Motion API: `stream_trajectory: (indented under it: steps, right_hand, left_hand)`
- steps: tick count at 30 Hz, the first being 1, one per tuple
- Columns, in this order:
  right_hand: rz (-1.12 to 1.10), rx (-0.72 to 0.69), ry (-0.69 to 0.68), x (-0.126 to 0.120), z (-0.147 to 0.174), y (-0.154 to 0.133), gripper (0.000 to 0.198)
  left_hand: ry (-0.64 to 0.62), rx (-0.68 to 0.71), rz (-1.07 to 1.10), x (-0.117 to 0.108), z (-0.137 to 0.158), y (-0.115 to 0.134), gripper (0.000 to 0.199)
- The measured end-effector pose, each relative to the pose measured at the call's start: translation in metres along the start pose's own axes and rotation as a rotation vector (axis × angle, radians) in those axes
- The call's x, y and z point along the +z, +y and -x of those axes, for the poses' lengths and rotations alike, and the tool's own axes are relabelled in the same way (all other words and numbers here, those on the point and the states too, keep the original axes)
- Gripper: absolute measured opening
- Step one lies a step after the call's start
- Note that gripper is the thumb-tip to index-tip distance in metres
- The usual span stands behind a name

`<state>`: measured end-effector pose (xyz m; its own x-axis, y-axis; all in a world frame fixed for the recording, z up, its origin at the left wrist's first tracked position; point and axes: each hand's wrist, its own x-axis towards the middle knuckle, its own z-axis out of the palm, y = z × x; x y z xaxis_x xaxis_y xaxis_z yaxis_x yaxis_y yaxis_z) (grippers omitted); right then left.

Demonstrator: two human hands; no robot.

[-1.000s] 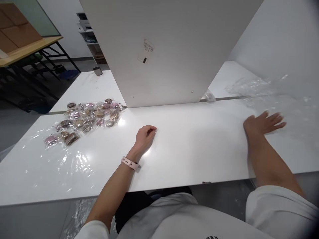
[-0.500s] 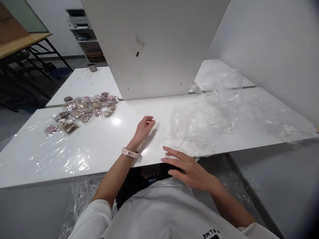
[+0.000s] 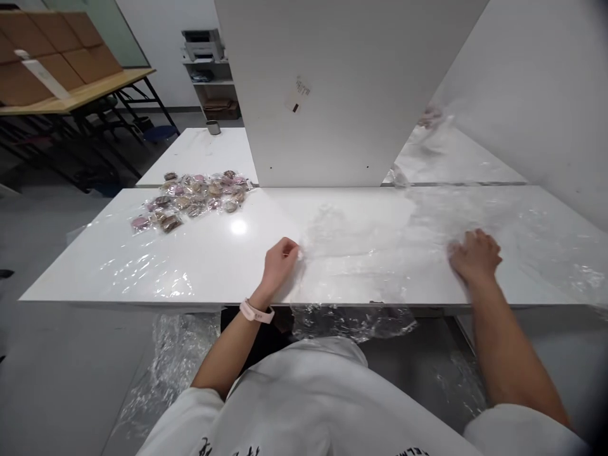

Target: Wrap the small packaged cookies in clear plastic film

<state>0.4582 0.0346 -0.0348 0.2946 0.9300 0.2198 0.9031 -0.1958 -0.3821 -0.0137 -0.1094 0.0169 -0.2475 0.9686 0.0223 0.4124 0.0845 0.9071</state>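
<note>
Clear plastic film point(image 3: 361, 253) lies wrinkled over the white tabletop, with part of it hanging off the front edge. At its left side, my left hand point(image 3: 281, 261), with a pale pink band on the wrist, pinches the film's edge between thumb and fingers. Farther right, my right hand point(image 3: 476, 256) rests low over the film with its fingers curled down on it; the thumb side is blurred. Small wrapped round snacks point(image 3: 194, 197), brown, tan and pink, form a loose cluster to the left, apart from both hands.
A tall white panel point(image 3: 342, 95) stands upright behind the table point(image 3: 228, 272). More film point(image 3: 152, 278) covers the table's left front, and some hangs below. A grey cup point(image 3: 213, 127) stands at the far left. Cardboard boxes point(image 3: 57, 50) sit on a wooden table behind.
My right hand has moved from near my body out to the right, over the film. The film now reaches my left hand, which has closed on its edge. The view has shifted too.
</note>
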Motion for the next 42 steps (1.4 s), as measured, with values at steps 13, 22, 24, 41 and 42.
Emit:
stream_trajectory:
  steps: [13,22,24,41,42]
  right_hand:
    - [-0.288,-0.731,-0.020,-0.030,0.106,-0.149,0.054]
    - [-0.151,-1.112,-0.588,0.000,0.155,-0.157,0.054]
    - [-0.162,-1.059,-0.645,-0.018,0.136,-0.144,0.052]
    - [0.083,-0.446,-0.380,0.076,0.053,-0.240,0.073]
    - [0.092,-0.406,-0.373,0.078,0.048,-0.242,0.074]
  left_hand:
    - [0.295,-0.165,0.096,-0.079,-0.050,0.011,0.069]
    - [0.507,-0.184,0.017,-0.106,-0.096,-0.006,0.032]
    - [0.657,-0.107,-0.075,-0.123,-0.081,-0.011,0.040]
    - [-0.019,0.316,-0.495,-0.044,-0.126,-0.022,0.033]
    - [0.163,0.256,-0.550,-0.057,-0.136,-0.022,0.034]
